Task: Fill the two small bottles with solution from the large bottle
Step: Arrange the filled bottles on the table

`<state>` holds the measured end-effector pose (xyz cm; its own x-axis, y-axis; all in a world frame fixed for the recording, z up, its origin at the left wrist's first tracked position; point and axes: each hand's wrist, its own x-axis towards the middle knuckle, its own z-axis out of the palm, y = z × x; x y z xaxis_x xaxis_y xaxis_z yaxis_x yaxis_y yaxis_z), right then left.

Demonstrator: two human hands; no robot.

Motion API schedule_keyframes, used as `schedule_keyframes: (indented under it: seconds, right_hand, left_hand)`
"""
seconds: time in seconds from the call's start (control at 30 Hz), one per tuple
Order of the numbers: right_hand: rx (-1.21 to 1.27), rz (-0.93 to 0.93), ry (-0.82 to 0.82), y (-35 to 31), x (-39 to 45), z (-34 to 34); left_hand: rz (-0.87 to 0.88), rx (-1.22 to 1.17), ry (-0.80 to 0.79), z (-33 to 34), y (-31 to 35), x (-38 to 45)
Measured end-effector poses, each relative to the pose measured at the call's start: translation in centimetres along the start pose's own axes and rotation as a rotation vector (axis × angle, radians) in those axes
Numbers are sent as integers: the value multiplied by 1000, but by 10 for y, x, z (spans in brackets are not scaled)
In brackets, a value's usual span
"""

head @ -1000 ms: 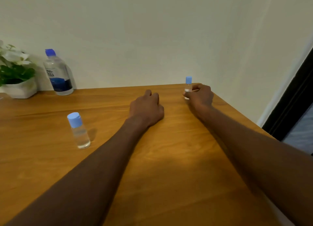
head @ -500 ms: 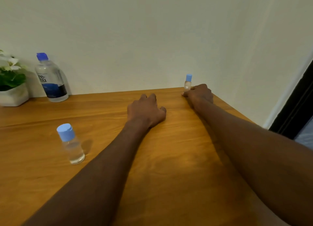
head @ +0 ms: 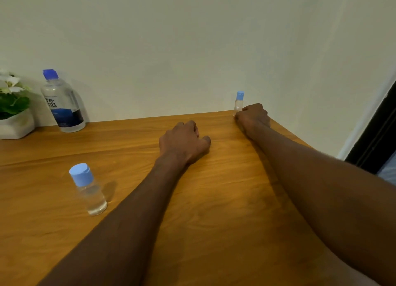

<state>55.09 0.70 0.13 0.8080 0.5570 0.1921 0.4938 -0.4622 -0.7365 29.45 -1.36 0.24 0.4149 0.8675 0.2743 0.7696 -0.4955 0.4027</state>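
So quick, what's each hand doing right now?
Left hand: loosely curled on the table, holding nothing.
Right hand: at the far small bottle; grip cannot be told.

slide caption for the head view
Right hand beside far blue-capped small clear bottle; left hand rests on wooden table.
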Motion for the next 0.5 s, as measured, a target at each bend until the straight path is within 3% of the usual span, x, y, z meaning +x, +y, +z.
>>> schedule_keyframes:
  seconds: [0.5]
  right_hand:
    - [-148,-40,0,-8,22,13]
  left_hand:
    - [-12,13,44,6,-2,9]
